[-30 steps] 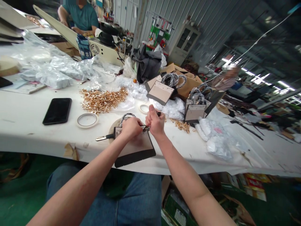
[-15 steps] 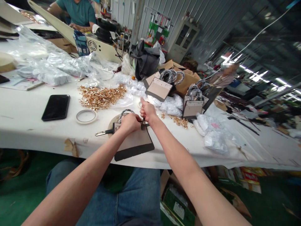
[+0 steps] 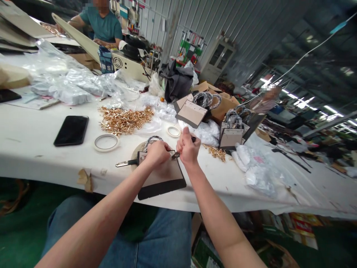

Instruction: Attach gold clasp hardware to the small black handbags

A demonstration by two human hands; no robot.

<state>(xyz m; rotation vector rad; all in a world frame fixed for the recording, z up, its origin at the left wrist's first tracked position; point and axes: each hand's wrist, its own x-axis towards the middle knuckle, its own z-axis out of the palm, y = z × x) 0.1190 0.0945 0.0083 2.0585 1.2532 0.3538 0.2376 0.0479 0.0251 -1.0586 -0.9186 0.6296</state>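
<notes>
The left hand (image 3: 156, 152) is curled up tight on the far edge of a flat tan piece (image 3: 164, 178) and holds it down. The right hand (image 3: 188, 149) is just beside it, made into a fist around a thin dark tool (image 3: 175, 154). The tip of the tool points at the spot by the left fingers.

The flat tan piece has a dark rim. It lies on the near edge of the white table (image 3: 33, 149), right in front of the person. A tool with a silver tip (image 3: 125, 163) sticks out on its left side.

A ring of tape (image 3: 106, 142) and a black phone (image 3: 71, 130) lie to the left. Farther back is a big pile of little gold parts (image 3: 125, 120). To the far right stand more tan pieces with round handles (image 3: 231, 137). Far off on the left, another person in a green shirt (image 3: 104, 26) sits at work.
</notes>
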